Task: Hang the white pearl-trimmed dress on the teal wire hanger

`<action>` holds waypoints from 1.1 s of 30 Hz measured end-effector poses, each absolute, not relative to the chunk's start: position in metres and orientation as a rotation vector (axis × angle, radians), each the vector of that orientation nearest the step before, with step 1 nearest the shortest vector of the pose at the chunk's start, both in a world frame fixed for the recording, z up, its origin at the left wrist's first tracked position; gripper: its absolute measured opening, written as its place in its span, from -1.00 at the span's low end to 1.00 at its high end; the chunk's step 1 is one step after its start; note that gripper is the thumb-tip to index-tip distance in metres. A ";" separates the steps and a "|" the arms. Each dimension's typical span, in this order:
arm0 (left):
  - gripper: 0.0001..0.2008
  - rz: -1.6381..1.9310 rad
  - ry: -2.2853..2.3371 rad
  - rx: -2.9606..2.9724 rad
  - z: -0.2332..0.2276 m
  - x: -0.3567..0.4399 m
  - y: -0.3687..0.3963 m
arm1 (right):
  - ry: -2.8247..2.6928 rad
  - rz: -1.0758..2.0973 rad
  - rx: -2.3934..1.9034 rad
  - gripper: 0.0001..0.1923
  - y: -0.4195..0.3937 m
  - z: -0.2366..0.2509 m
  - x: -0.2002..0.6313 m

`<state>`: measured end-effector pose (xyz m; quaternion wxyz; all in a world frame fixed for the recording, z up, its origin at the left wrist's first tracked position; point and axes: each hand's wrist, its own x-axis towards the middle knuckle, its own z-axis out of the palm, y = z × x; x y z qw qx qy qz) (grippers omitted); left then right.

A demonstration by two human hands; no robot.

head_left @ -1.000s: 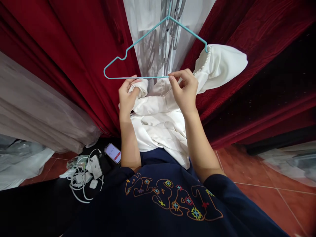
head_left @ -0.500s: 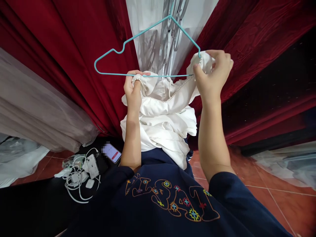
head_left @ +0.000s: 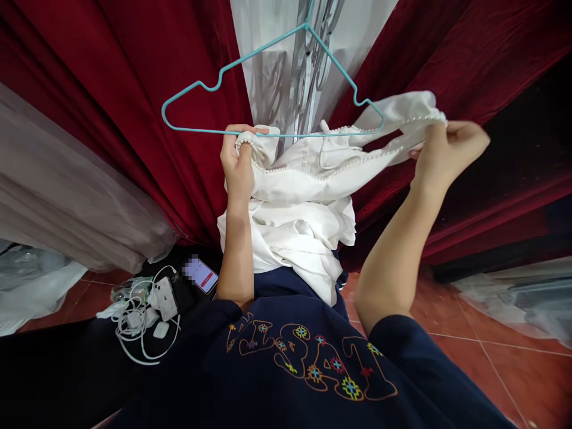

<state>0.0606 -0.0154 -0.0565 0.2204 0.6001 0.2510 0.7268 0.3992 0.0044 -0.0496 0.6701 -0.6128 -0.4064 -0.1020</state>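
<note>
The left hand (head_left: 239, 164) is closed on the bottom bar of the thin teal wire hanger (head_left: 250, 89) and the white pearl-edged cloth top (head_left: 304, 196), mid frame. The right hand (head_left: 447, 152) pinches the top's edge at the right

head cam | looks fwd+down from wearer's head | close on raised hands | single view

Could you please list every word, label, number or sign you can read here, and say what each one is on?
Navy top: large embroidered outline characters, seen upside down and creased, not surely readable.
Phone on the floor: lit screen with a red bar, blurred, unreadable.
White charger: no legible marking.
White garment, teal hanger: no text.
</note>
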 end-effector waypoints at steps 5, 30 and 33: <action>-0.78 2.003 0.740 1.650 -0.067 0.068 -0.012 | -1.048 0.047 -1.248 -0.83 -0.046 -0.085 0.356; -0.75 2.088 1.337 1.463 -0.106 -0.028 0.001 | -1.473 0.037 -1.112 -0.57 -0.045 -0.023 0.302; -0.80 2.135 1.401 1.447 -0.097 -0.064 0.024 | -1.494 0.032 -1.098 -0.57 -0.049 -0.017 0.304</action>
